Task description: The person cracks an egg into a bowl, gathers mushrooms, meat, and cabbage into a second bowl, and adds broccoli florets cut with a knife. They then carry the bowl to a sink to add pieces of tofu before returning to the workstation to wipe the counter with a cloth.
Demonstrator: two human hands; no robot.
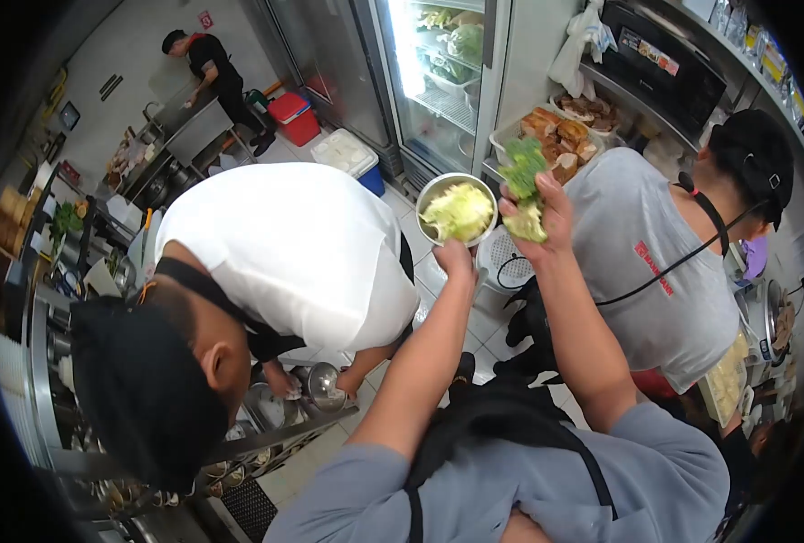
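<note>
My left hand [456, 260] is closed on the near edge of a round, pale bowl [426, 196], its wrist turned so that the fingers are partly hidden. In the bowl lies a clump of pale yellow-green lettuce [461, 210]. My right hand [554, 222], raised just right of the bowl, is wrapped round a bunch of lettuce leaves [523, 165]. The darker green tops stick up above the fingers, and a paler part hangs below them, near the bowl's rim but apart from it.
Ahead stands a lit glass-door fridge [447, 100] with greens. A co-worker in white [275, 244] bends over a drawer at left, holding a metal bowl [322, 385]. Another in grey [646, 262] stands close at right. A bread basket [501, 138] sits behind my right hand.
</note>
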